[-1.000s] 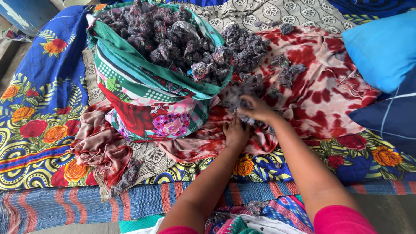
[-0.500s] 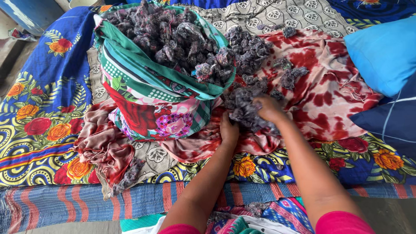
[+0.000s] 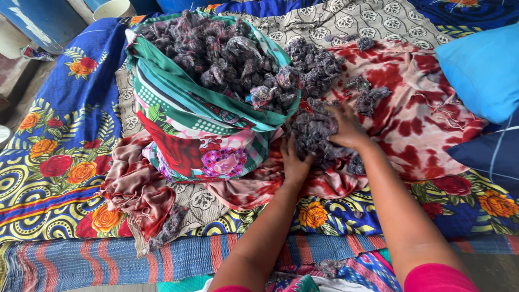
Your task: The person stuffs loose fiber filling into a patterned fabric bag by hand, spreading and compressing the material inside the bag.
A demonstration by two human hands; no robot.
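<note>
A patterned green and pink cloth sack (image 3: 200, 130) stands open, heaped with dark grey-purple fibre clumps (image 3: 221, 51). More of the same clumps (image 3: 316, 59) lie spilled to its right on a red and white tie-dye cloth (image 3: 416, 113). My left hand (image 3: 293, 162) presses against the near side of a loose clump pile (image 3: 311, 132) beside the sack's base. My right hand (image 3: 346, 127) lies over the top of that pile, fingers curled into it. Both hands cup the clumps between them.
Floral blue, yellow and orange sheets (image 3: 48, 157) cover the surface. A crumpled reddish-brown cloth (image 3: 135, 186) lies left of the sack. Blue cushions (image 3: 481, 70) sit at the right. A striped blanket (image 3: 108, 257) runs along the near edge. A cup (image 3: 111, 8) stands at the top left.
Both hands have moved up and away from me, gathering the loose clumps into a tighter pile closer to the sack. The camera view has shifted slightly.
</note>
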